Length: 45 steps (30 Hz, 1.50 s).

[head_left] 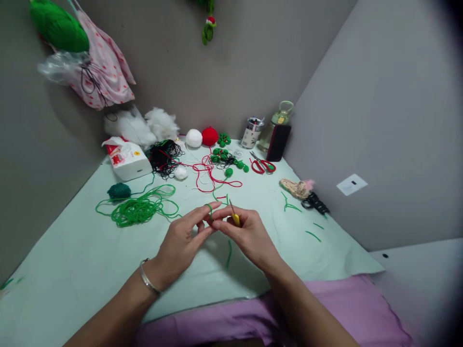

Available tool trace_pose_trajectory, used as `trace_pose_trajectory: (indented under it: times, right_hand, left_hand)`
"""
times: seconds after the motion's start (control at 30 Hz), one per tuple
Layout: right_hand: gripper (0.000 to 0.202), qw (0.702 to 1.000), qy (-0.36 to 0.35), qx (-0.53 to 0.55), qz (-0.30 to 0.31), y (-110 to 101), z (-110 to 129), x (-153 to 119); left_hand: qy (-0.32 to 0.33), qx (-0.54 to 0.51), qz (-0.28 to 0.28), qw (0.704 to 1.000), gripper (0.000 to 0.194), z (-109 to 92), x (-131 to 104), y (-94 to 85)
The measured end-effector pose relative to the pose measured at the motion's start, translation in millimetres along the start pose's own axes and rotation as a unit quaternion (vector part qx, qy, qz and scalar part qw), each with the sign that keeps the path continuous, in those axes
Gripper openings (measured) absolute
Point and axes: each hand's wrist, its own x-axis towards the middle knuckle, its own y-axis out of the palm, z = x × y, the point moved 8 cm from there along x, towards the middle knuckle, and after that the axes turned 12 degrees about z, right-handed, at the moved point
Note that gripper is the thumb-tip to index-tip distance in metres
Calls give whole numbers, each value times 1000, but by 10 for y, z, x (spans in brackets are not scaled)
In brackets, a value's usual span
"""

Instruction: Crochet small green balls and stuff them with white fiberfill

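Above the middle of the table my two hands meet at the fingertips. My left hand is closed, with green yarn looped over its index finger. Between the thumbs and fingers the piece of yarn being pinched is mostly hidden. My right hand is closed too and holds a crochet hook with a yellow handle, its thin shaft pointing up and away. A loose heap of green yarn lies left of my left hand. Beyond the fingertips are a small green ball and short yarn snippets.
Red-handled scissors, a phone, a bottle and a pen cup stand back right. Tangled red yarn, black yarn, white stuffing and a tissue pack lie toward the back. A hair claw rests right.
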Motion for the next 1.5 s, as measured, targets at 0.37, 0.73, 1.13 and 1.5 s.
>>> trace_pose_trajectory:
  times: [0.37, 0.73, 1.13, 1.5]
  right_hand:
    - [28, 991, 37, 129, 5, -83, -145, -28]
    - [27, 991, 24, 128, 0, -44, -117, -43]
    - [30, 993, 20, 113, -18, -50, -98, -52]
    - [29, 993, 20, 109, -31, -99, -131, -53]
  left_hand:
    - [-24, -38, 23, 999, 22, -95, 2, -19]
    - [-67, -181, -17, 981, 14, 20, -9, 13]
    - [-62, -204, -19, 977, 17, -4, 3, -5]
    - [-71, -244, -27, 967, 16, 55, -1, -16]
